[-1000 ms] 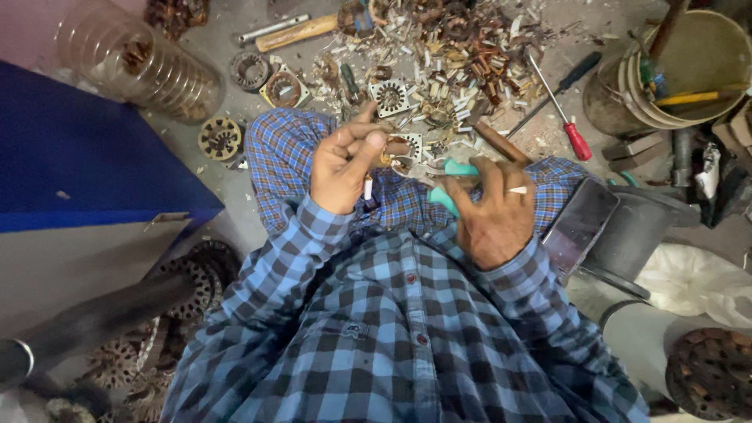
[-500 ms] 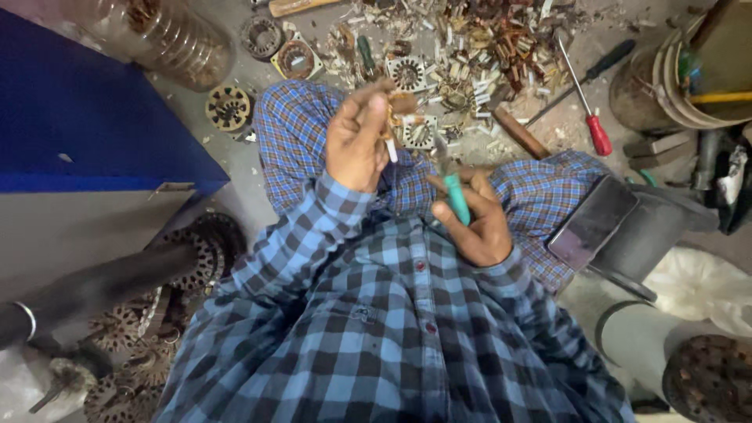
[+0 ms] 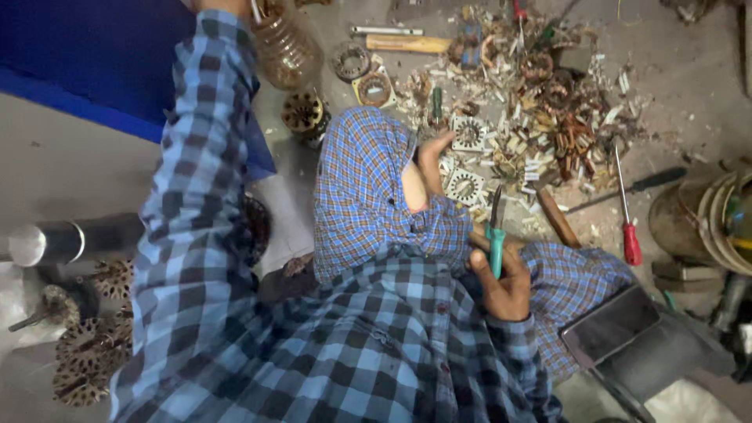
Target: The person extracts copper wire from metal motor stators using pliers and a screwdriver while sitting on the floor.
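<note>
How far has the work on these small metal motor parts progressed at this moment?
Done, it seems: a heap of stripped copper wire and white scraps lies on the floor beside bare square metal cores. In hand: the right hand holds teal-handled pliers; the left arm reaches up to the clear plastic jar, its hand out of view. Left: round wound cores remain.

Left hand point(image 3: 223, 4) beyond top edge
</note>
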